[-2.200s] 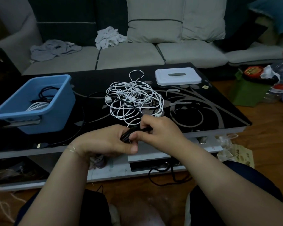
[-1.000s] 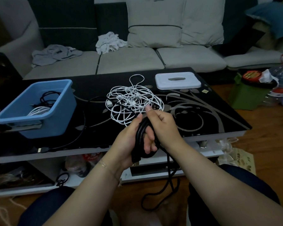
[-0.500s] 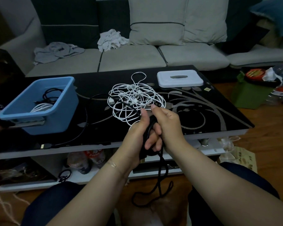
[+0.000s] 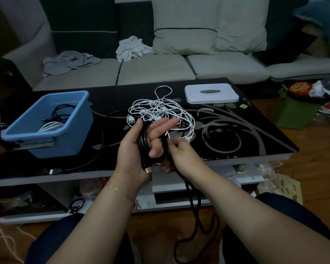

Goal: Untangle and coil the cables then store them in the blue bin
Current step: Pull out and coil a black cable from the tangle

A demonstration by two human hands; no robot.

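Looping black cable point(image 4: 143, 147) upright round left hand point(image 4: 139, 147), fingers spread, right hand point(image 4: 176, 155) pinching its hanging tail, blurred.

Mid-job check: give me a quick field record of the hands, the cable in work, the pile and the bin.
left hand: fingers straight, black cable looped around the palm
right hand: blurred, feeding the same cable; grip unclear
cable tail: hangs off the table edge to the floor
white cable tangle: on the table, not yet sorted
blue bin: holds black and white coils
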